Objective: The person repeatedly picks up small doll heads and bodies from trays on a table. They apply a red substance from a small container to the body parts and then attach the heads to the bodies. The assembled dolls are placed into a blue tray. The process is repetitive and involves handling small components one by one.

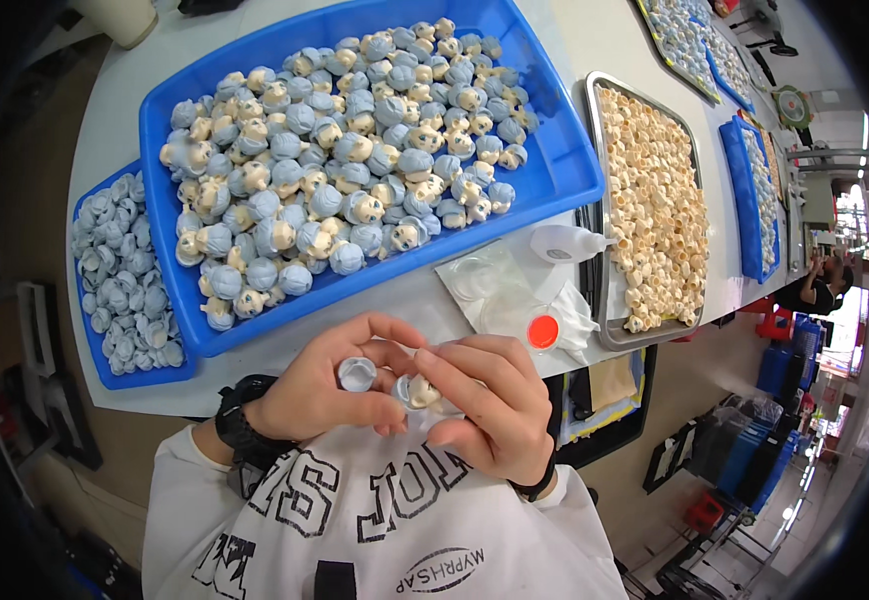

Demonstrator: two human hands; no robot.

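Close to my chest, both hands meet around a small doll head [422, 392] with a cream face part and pale blue hair. The fingers of my right hand [500, 405] pinch its cream side. My left hand [310, 385] is curled, with its thumb and fingertips against the blue side. A loose pale blue hair piece [357, 374], hollow and cup-like, is also tucked in the left hand's fingers. Beyond the hands, a large blue tray [555, 170] carries a heap of doll heads [365, 205] with blue hair.
At left, a smaller blue tray [115, 381] contains loose blue hair pieces. A metal tray [612, 335] of cream face parts lies at right. Between them are a white squeeze bottle [565, 243], a red round lid-like disc [543, 331] and crumpled plastic. More trays and a distant person [827, 288] are farther right.
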